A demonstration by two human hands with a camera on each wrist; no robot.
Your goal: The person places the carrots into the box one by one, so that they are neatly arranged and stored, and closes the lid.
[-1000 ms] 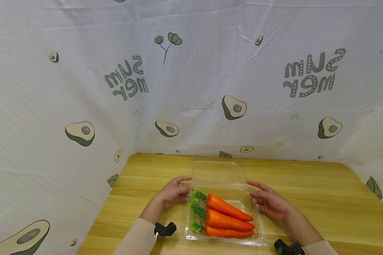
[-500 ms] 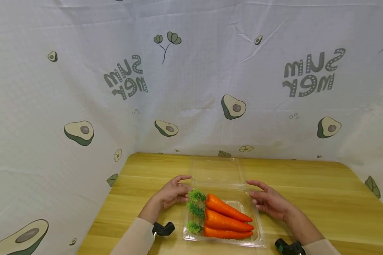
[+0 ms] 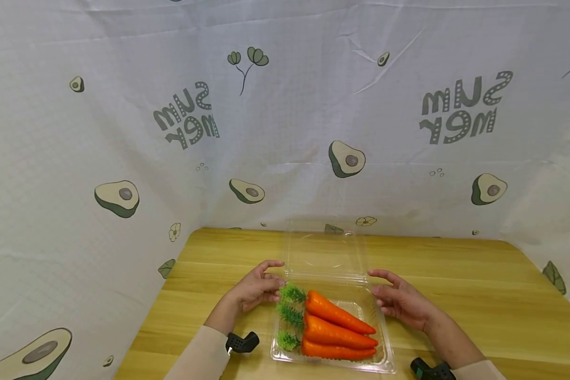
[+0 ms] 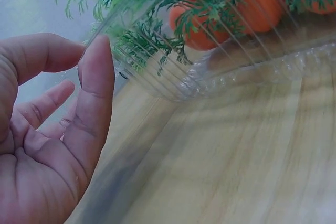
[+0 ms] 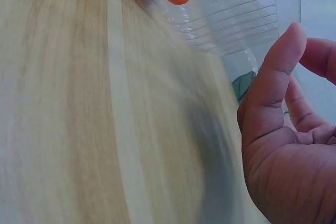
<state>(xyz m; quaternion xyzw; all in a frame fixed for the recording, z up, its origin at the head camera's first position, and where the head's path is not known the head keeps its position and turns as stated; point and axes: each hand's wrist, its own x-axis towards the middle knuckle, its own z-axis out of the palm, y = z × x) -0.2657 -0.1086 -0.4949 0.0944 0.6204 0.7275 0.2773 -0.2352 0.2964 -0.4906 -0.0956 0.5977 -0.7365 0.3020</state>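
Observation:
A clear plastic clamshell container (image 3: pixel 336 364) lies in front of me in the head view, its transparent lid (image 3: pixel 325 253) swung open toward the back. Inside its base, three orange carrots (image 3: pixel 339 332) lie side by side, with green leafy tops (image 3: pixel 291 315) to the left and tips to the right. My left hand (image 3: pixel 256 287) pinches the left rim near the hinge. In the left wrist view the thumb (image 4: pixel 97 72) and forefinger meet on that rim. My right hand (image 3: pixel 404 301) grips the opposite rim; its thumb (image 5: pixel 281 61) touches the edge in the right wrist view.
Under the container spreads a wood-grain table (image 3: pixel 456 285). Behind and beside it hangs a pale cloth (image 3: pixel 285 132) printed with avocados, flowers and lettering. A black wrist device (image 3: pixel 243 343) sits at the left cuff, another black device (image 3: pixel 429 368) at the right.
The lid's far edge has risen higher against the cloth. In the head view the container base has shifted slightly toward me, carrots still inside. Both hands keep nearly the same place at the rims.

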